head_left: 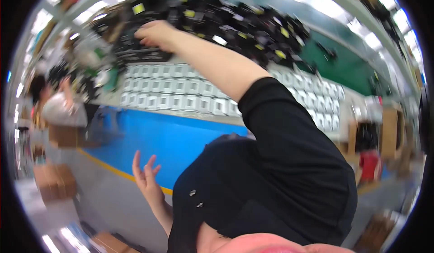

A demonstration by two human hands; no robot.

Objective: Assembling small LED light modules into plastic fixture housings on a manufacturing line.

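Overhead, right hand (156,35) stretched far out onto heap of black parts (235,24) with yellow tags, palm down, resting on dark pieces at heap's left end; whether fingers close on any piece cannot be told, motion blur. Left hand (145,174) hangs free over blue floor strip (153,140), fingers spread wide, holding nothing. Rows of white trays (181,94) lie just below heap. Another person (56,101) sits at far left.
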